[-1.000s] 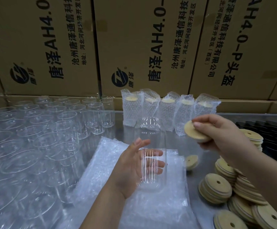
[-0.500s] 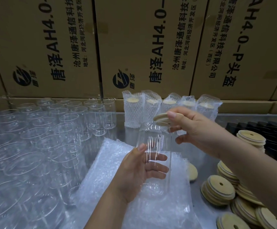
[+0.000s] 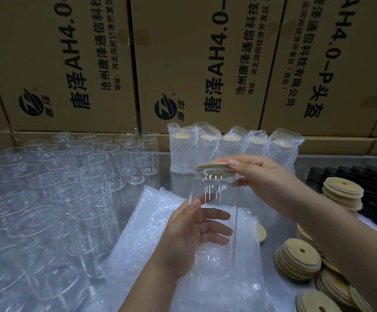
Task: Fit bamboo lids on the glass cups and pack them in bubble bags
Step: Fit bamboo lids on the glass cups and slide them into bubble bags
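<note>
Printed cardboard boxes wall off the back at twelve o'clock. Out at nine, a crowd of clear empty cups, rims blurring together, cut off by the frame edge. Dead centre, a crinkly heap of bubble bags; five bagged cups stand behind it. Round, holed lid stacks at four, partly hidden by the right forearm. Above the heap the left hand wraps the smooth glass cup, and the right hand pinches a bamboo lid at its rim. Seated or not, hard to tell.
</note>
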